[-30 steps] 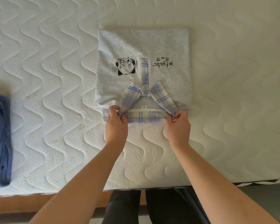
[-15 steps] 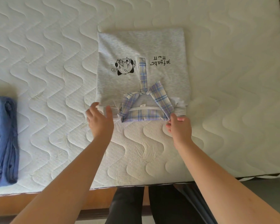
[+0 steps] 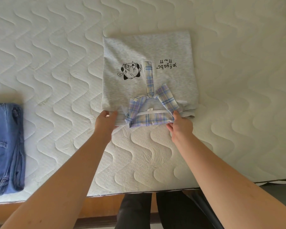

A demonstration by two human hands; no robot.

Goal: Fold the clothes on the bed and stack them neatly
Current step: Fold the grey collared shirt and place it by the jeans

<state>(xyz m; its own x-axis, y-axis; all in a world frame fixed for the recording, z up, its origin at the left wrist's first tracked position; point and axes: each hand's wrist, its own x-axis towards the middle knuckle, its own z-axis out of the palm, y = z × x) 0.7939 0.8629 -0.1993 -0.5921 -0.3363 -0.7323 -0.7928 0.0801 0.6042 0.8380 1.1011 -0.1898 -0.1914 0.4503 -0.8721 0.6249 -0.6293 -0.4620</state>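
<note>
A folded light grey shirt [image 3: 149,52] with a plaid collar [image 3: 149,119] and a black cartoon print lies flat on the white quilted mattress [image 3: 56,55]. My left hand [image 3: 105,120] grips the shirt's near-left edge, thumb on top and fingers under the fabric. At the near-right corner of the collar, my right hand [image 3: 180,126] holds the shirt's near edge, fingers tucked beneath it. Folded blue jeans [image 3: 5,146] lie at the mattress's left side.
The mattress's front edge [image 3: 139,190] and a wooden bed frame [image 3: 53,210] run just below my forearms. My legs in dark trousers [image 3: 155,212] stand against the bed. Bare mattress surrounds the shirt on all sides.
My left hand left the collar's left corner and moved left to the shirt's near-left edge, now gripping it. My right hand stays at the collar's right corner. The view shifted slightly right.
</note>
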